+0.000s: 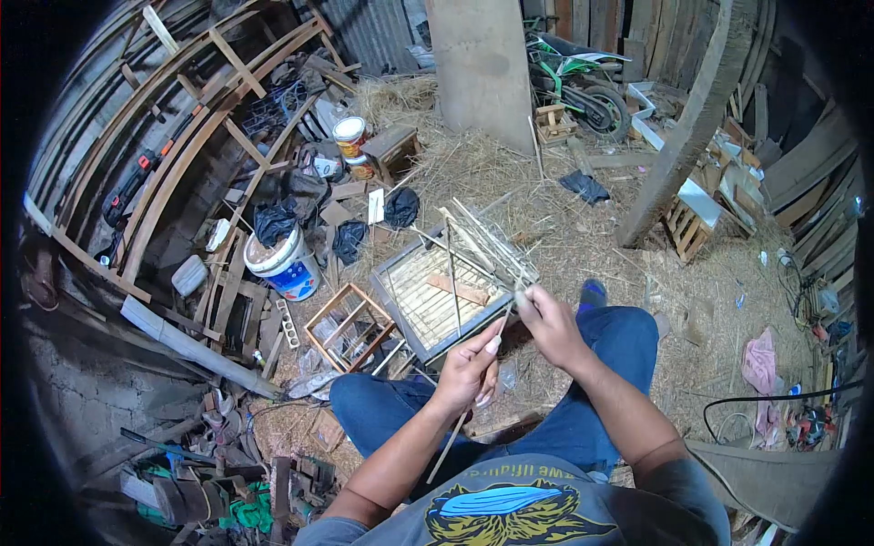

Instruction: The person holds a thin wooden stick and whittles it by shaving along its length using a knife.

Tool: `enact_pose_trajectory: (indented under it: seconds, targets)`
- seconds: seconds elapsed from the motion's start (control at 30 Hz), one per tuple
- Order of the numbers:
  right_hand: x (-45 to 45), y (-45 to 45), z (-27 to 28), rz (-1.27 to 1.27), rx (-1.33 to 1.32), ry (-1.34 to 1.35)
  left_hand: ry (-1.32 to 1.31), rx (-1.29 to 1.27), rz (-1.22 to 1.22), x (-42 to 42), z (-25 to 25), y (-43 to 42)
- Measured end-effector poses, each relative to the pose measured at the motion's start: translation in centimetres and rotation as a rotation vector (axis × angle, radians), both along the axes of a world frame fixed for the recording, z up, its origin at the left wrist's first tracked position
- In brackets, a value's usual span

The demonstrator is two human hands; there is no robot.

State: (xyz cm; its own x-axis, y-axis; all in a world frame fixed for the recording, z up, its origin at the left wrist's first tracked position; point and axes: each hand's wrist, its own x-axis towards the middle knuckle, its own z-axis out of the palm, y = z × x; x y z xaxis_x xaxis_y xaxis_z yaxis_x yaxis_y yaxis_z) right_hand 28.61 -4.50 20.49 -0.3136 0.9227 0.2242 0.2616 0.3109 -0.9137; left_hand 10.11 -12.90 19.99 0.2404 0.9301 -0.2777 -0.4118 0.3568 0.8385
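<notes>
My left hand (469,371) is closed around a thin bamboo strip (444,448) that slants across my lap, its lower end near my shirt. Up at the strip's other end, my right hand (549,326) is curled into a closed grip. It is slightly blurred, and what lies inside its fingers is hidden. Just beyond both hands sits a dark-framed panel of pale slats (414,289). On it rest a flat brown piece of wood (458,289) and several long thin strips (475,238).
Left of the panel stands a small wooden frame box (350,328), with a white-blue bucket (289,268) behind it. A leaning post (683,136) rises at the right, and a green motorbike (583,86) stands at the back. Straw (555,214) covers the floor.
</notes>
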Motion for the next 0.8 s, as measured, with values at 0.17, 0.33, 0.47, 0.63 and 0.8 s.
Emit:
enact_pose_trajectory:
  seconds: [0.17,0.33,0.47,0.63,0.8]
  targets:
    - [0.9,-2.9,1.7,0.073,0.249,-0.317,-0.224,-0.054,-0.021,-0.5,0.2,0.3]
    - [1.7,-2.2,1.5,0.085,0.376,-0.372,-0.357,-0.105,-0.016,0.2,1.5,-0.2]
    - [2.3,-0.6,-0.2,0.08,0.442,-0.426,-0.391,-0.127,-0.014,-0.4,0.1,0.1]
    - [7.1,4.8,-2.5,-0.299,0.278,-0.667,-0.252,-0.063,-0.048,-0.8,-0.3,-2.9]
    - [3.3,-0.8,-0.6,0.012,0.304,-0.455,-0.051,-0.016,0.082,-0.7,-0.8,-1.7]
